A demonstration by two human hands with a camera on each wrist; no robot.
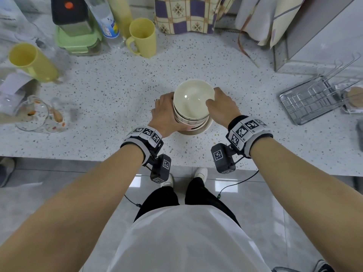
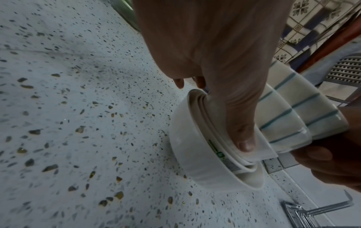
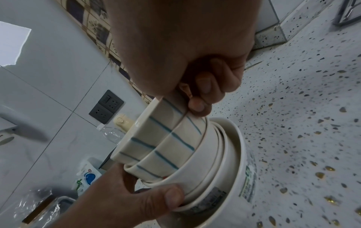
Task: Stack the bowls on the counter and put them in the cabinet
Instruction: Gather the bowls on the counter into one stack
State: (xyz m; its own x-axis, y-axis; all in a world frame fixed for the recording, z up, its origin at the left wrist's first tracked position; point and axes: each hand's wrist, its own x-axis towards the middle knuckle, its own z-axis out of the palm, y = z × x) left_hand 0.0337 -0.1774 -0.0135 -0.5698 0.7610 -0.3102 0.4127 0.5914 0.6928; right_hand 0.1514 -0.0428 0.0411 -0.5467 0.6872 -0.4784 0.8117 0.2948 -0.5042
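Your left hand (image 1: 166, 112) and right hand (image 1: 223, 107) grip opposite sides of the bowl stack (image 1: 193, 107) on the counter (image 1: 117, 91): cream bowls nested, the upper two blue-striped, the lowest widest.

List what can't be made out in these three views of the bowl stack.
- Bowl count: the stack is nested; the hands cover parts of the rims in every view.
- Left hand fingertips: head view, hidden behind the stack.
- Printed label on the bottom bowl: right wrist view, too blurred to read.
- Cabinet: in no view that I can identify.
- Stack's base on the counter: head view, hidden by the widest bowl.
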